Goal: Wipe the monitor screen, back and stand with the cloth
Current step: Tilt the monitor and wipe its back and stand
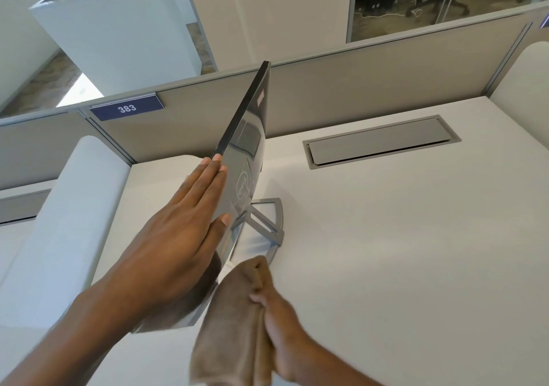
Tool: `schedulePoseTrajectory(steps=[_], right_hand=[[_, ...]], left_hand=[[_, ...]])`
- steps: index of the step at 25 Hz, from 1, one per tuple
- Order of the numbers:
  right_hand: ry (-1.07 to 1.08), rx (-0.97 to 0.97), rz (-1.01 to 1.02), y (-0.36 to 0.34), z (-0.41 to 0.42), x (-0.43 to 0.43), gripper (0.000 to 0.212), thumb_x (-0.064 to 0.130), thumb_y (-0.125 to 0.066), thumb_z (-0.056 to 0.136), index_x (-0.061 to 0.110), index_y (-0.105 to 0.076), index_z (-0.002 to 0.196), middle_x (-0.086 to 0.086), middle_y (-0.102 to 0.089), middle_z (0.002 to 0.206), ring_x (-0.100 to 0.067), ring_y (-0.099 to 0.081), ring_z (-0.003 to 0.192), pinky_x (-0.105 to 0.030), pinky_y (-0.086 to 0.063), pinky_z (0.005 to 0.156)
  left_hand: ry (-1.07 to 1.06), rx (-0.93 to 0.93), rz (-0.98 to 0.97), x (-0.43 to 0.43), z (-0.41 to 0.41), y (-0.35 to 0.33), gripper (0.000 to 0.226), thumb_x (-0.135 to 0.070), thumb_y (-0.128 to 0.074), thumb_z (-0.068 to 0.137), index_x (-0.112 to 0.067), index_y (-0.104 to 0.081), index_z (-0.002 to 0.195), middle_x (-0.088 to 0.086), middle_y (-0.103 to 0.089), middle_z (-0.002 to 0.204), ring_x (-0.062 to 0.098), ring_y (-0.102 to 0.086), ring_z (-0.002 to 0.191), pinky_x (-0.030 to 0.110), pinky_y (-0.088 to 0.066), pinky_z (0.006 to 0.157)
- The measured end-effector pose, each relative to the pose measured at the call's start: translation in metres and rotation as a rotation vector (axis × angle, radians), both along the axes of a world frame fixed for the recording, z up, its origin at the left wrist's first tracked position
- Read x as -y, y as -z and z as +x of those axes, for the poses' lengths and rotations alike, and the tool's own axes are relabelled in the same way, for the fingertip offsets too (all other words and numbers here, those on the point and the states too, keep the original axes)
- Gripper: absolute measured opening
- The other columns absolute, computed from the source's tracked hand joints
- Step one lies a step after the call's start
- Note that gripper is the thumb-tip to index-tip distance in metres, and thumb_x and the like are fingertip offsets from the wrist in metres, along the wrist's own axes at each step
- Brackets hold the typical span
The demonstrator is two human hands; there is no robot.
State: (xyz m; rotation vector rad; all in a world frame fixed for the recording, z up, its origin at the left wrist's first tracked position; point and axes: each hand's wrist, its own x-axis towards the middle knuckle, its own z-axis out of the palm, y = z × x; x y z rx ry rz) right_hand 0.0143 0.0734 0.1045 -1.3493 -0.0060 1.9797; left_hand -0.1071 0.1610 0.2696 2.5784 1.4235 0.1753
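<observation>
The monitor (252, 136) stands edge-on to me on the white desk, its glossy silver back facing right and its screen side hidden. Its grey stand (274, 222) rests on the desk below the panel. My left hand (181, 237) lies flat along the monitor's top edge, fingers straight on the left side and thumb on the back. My right hand (279, 314) grips a folded brown cloth (231, 326) low against the near corner of the monitor's back, close to the stand's base.
A grey cable hatch (380, 142) is set into the desk (401, 252) at the right rear. Grey partition panels (371, 88) border the desk behind, with a blue "383" sign (127, 108). A white rounded divider (74, 222) stands left. White planters (113, 29) lie beyond.
</observation>
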Motion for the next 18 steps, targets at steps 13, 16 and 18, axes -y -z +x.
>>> schedulePoseTrajectory(steps=[13,16,18], right_hand=[[-0.538,1.629,0.83,0.065,0.179,-0.019,0.066,0.014,-0.062,0.099,0.034,-0.041,0.158,0.006,-0.058,0.15,-0.024,-0.064,0.127,-0.038,-0.053,0.098],[-1.049,1.599,0.726,0.12,0.174,-0.007,0.071,0.027,-0.05,0.105,0.038,-0.014,0.165,0.009,-0.005,0.174,-0.03,-0.017,0.161,-0.063,-0.022,0.124],[-1.15,1.618,0.769,0.148,0.175,0.007,0.073,0.04,-0.052,0.098,0.034,-0.022,0.165,0.002,-0.01,0.174,-0.037,-0.023,0.158,-0.073,-0.021,0.119]], left_hand=[[-0.015,-0.004,-0.029,-0.001,-0.001,0.002,0.072,-0.067,-0.009,0.096,-0.042,0.018,0.159,-0.028,0.025,0.167,-0.01,0.024,0.152,0.013,0.006,0.119],[-0.017,-0.012,-0.032,-0.001,-0.001,0.001,0.074,-0.069,-0.008,0.096,-0.04,0.016,0.16,-0.028,0.024,0.167,-0.009,0.023,0.152,0.015,0.006,0.12],[0.004,-0.032,-0.002,-0.001,0.0,0.001,0.074,-0.066,-0.01,0.099,-0.036,0.012,0.163,-0.024,0.022,0.169,-0.007,0.022,0.154,0.017,0.004,0.121]])
